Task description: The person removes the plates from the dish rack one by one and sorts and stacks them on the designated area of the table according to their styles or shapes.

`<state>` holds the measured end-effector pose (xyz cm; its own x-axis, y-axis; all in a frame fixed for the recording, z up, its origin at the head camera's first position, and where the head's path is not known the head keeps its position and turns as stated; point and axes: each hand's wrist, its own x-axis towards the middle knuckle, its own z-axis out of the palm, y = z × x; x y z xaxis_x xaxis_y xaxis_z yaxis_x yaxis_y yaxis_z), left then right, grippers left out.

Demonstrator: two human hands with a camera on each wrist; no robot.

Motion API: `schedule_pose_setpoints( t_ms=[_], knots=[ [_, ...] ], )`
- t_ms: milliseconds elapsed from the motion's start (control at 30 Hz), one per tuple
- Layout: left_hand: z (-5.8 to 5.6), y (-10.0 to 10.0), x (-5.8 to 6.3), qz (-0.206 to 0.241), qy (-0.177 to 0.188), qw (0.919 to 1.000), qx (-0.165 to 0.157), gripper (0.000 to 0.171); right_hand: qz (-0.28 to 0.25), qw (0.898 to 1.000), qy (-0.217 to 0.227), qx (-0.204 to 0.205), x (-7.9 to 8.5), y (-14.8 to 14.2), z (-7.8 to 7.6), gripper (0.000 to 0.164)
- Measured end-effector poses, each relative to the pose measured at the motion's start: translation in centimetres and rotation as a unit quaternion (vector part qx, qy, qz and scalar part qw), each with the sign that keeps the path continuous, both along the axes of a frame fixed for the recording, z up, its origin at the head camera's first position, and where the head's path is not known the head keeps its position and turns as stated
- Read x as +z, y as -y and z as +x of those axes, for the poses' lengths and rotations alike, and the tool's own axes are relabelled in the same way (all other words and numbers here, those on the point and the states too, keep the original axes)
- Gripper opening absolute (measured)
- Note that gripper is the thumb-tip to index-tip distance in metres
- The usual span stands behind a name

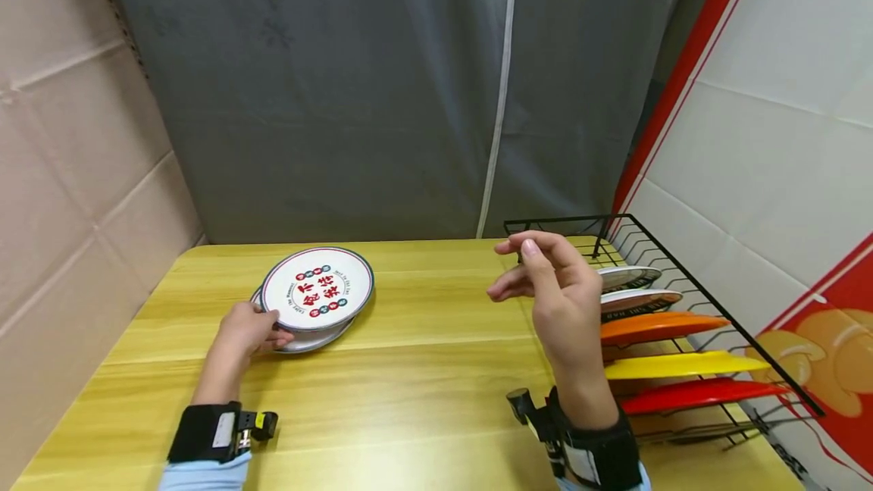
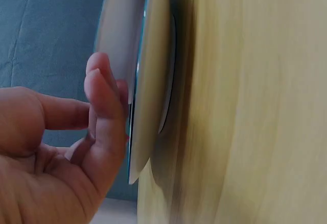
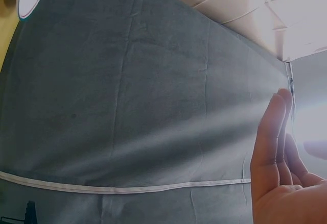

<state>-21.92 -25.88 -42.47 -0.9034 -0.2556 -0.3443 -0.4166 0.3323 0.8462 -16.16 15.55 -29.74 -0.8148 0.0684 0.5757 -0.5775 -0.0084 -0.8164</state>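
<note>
At the left of the table in the head view, my left hand (image 1: pixel 243 329) pinches the near left edge of a white plate (image 1: pixel 317 290) with red lettering and a dark blue rim. That plate is tilted over another plate (image 1: pixel 316 341), which shows below its near edge. From the left wrist, the fingers (image 2: pixel 106 99) are seen at the rim of the upper plate (image 2: pixel 120 30), with the lower plate (image 2: pixel 153 76) beside it over the wood. My right hand (image 1: pixel 561 290) is raised beside the dish rack, fingers loosely bent and holding nothing; the right wrist view shows its fingers (image 3: pixel 271 132) against the curtain.
A black wire dish rack (image 1: pixel 723 303) stands along the right side. In it are an orange plate (image 1: pixel 661 326), a yellow plate (image 1: pixel 689 364), a red plate (image 1: pixel 702 395) and two patterned ones. A grey curtain (image 1: pixel 341 97) hangs behind the wooden table (image 1: pixel 409 400).
</note>
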Motion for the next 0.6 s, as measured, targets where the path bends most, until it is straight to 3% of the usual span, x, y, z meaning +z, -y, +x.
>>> schedule_pose_setpoints(
  t_ms=[167, 333, 600],
  knots=[
    [0.2, 0.5, 0.2, -0.092, 0.015, 0.9956, -0.002, 0.05, 0.031, 0.999, 0.018, 0.002, 0.0, 0.0, -0.3, 0.025],
    [0.5, 0.4, 0.3, -0.145, 0.02, 0.9892, -0.005, 0.043, 0.098, 0.994, 0.044, 0.005, -0.1, 0.0, -0.8, 0.025],
    [0.9, -0.5, 0.8, -0.243, 0.042, 0.9683, -0.043, 0.035, 0.2, 0.976, 0.087, -0.003, -0.3, -0.4, -1.2, 0.029]
  ],
)
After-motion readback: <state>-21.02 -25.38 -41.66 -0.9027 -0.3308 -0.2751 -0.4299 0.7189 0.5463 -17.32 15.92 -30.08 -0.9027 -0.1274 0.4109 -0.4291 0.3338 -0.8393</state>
